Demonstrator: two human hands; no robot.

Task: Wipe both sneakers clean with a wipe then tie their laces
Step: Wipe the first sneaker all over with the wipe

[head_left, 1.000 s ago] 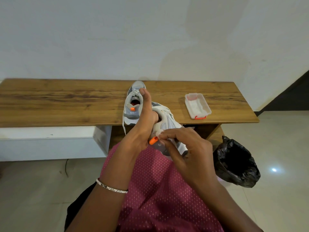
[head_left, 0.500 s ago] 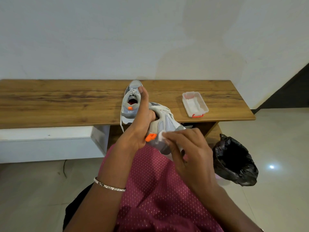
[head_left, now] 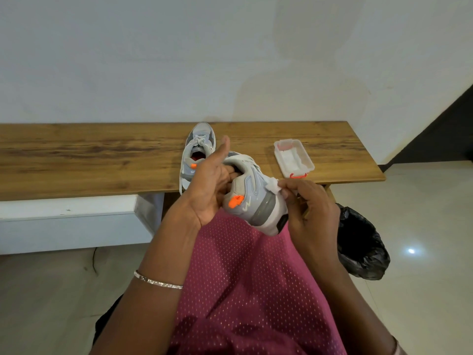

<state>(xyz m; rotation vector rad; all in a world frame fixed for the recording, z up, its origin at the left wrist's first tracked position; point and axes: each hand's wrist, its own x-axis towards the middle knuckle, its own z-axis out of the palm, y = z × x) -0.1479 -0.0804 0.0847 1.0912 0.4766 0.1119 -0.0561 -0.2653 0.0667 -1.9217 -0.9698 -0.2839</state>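
Right fingers (head_left: 291, 187) pinching wipe (head_left: 274, 185), against held sneaker (head_left: 256, 198)

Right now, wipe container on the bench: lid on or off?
Off. The wipe container is open at the top, with white wipes showing inside. No lid is in view.

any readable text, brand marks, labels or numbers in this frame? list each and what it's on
None can be read as words or numbers.
Held sneaker: small white mark beside the orange heel tab, a logo shape, not legible as letters.
Sneaker on the bench: small pale mark on the heel, too blurred to read.
Wipe container: no label visible.
Wipe, black bag, wooden bench: no print.
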